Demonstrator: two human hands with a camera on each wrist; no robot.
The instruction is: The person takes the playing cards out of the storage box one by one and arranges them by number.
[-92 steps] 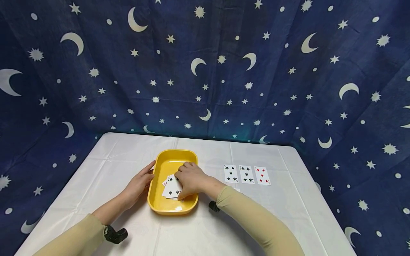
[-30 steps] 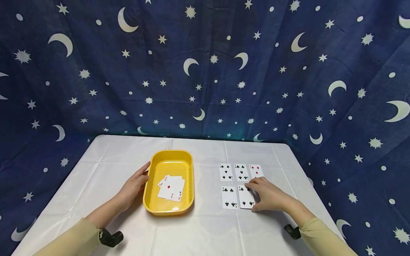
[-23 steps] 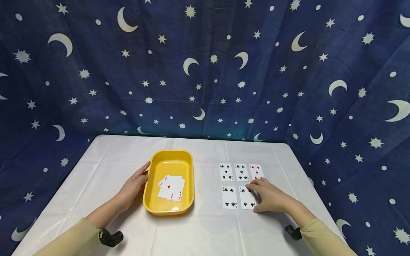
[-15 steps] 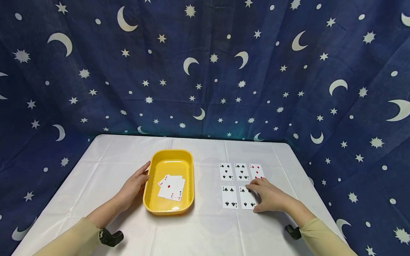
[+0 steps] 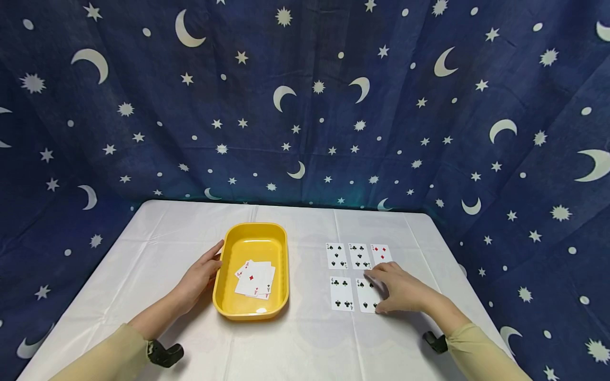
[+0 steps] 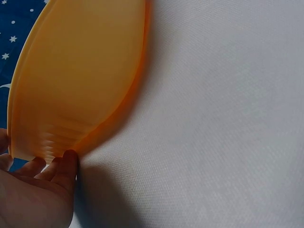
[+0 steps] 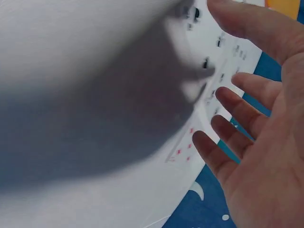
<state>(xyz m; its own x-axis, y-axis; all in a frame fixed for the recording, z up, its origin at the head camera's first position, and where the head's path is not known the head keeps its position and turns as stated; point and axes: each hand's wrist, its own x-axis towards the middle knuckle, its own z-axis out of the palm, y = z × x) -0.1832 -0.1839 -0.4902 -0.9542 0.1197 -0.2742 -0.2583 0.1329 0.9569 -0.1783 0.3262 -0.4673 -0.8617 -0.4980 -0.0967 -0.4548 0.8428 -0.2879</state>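
My right hand [image 5: 402, 288] hovers at the right edge of the four of spades [image 5: 367, 296], fingers spread and slightly bent, covering part of that card. In the right wrist view its fingers [image 7: 237, 137] appear apart from the cards, holding nothing. Left of it lies the four of clubs [image 5: 341, 294]. Against the left side of a yellow tray [image 5: 218, 293] rests my left hand [image 5: 197, 280], its fingertips touching the outer wall in the left wrist view. Inside the tray is a small overlapping pile of cards, the ace of diamonds [image 5: 254, 278] on top.
A row behind the fours holds the five of spades [image 5: 336, 256], the five of clubs [image 5: 359, 256] and the five of diamonds [image 5: 380, 254], partly hidden by my right hand. A white cloth covers the table [image 5: 286, 349]. A starry blue curtain [image 5: 305, 106] hangs behind.
My right hand has carried the four of spades from the tray to the table beside the four of clubs and let go. Just now its fingers lifted slightly. The left hand stays at the tray.
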